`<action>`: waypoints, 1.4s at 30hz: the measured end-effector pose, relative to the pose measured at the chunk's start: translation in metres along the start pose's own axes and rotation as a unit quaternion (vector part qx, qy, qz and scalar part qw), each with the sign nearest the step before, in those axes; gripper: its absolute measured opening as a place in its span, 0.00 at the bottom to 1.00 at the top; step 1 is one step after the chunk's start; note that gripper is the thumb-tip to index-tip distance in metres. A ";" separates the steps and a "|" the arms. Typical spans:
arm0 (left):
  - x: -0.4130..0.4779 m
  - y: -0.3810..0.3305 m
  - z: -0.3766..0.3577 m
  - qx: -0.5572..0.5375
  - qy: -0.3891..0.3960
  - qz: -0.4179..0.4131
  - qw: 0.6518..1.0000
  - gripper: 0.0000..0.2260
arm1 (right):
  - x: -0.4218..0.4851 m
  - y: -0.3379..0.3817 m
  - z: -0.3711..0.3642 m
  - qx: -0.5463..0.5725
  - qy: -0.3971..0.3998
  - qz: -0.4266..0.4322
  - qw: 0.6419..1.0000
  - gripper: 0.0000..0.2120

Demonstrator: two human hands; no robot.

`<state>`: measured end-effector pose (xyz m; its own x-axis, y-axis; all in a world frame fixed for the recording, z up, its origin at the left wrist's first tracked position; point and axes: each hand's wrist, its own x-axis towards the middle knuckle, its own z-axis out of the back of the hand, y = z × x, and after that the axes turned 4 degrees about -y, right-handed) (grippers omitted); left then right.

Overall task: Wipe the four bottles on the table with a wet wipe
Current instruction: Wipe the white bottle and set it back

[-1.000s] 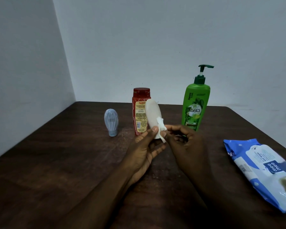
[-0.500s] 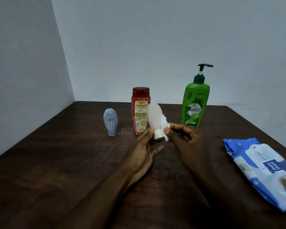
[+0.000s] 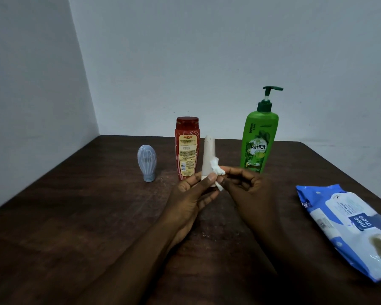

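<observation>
Change: the white bottle (image 3: 209,158), leaning left a second ago with its broad face to the camera, now stands nearly upright and shows its narrow edge; the wipe (image 3: 217,170) sits bunched against its lower right side, lower on the body than half a second ago.
Table (image 3: 75,216): dark brown wood, running to the corner of two pale walls; every other thing stands or lies on it.
Wipe pack (image 3: 348,227): blue and white, lying flat near the right edge, well apart from the bottles.
Green bottle (image 3: 259,144): tallest, with a pump top, upright at the back right, just behind the right hand.
Red bottle (image 3: 187,148): upright at the back centre, just left of and behind the white bottle.
Left hand (image 3: 190,204): closed on the white bottle's cap end, thumb in front and fingers behind, holding it cap-down above the table.
Right hand (image 3: 254,194): fingertips pinched on the wipe, pressing it to the white bottle.
Grey bottle (image 3: 146,162): bulb-shaped, resting on its cap, left of the red one and apart from it.
White bottle: between the red and green bottles in view, held in front of them.
Wipe: small, white, crumpled, touching the white bottle and both hands' fingertips.
</observation>
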<state>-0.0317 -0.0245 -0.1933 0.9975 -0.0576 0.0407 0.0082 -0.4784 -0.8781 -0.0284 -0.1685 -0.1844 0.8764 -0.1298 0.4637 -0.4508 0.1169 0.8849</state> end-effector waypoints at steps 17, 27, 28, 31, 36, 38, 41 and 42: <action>0.003 0.003 -0.001 -0.042 0.035 0.037 0.998 0.18 | 0.006 -0.003 0.004 0.085 -0.022 -0.075 0.993 0.09; 0.007 0.007 0.005 -0.012 0.050 0.022 0.998 0.16 | 0.004 0.000 0.002 0.030 -0.015 -0.020 0.999 0.10; 0.008 0.008 0.005 -0.005 0.053 0.020 0.998 0.16 | 0.006 0.001 0.002 0.033 -0.019 -0.022 0.999 0.10; 0.009 0.009 0.005 0.009 0.058 0.013 0.998 0.15 | 0.016 0.004 0.001 0.023 -0.018 -0.004 1.000 0.09; 0.008 0.009 0.003 0.015 0.061 0.011 0.998 0.18 | 0.041 0.015 0.001 -0.040 -0.017 0.045 0.998 0.09; 0.008 0.010 0.001 0.016 0.062 0.020 0.998 0.19 | 0.053 0.018 0.002 -0.062 -0.027 0.061 0.996 0.09; 0.007 0.008 0.001 0.006 0.060 0.025 0.998 0.21 | 0.058 0.017 0.002 -0.090 -0.017 0.087 0.992 0.09; 0.007 0.007 0.001 -0.001 0.060 0.026 0.998 0.21 | 0.055 0.015 0.003 -0.099 -0.005 0.092 0.991 0.09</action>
<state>-0.0249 -0.0272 -0.1993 0.9812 -0.1861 0.0515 -0.0436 -0.4735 -0.8797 0.0129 -0.1766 -0.1456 0.7806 -0.0980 0.6173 -0.5595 0.3307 0.7600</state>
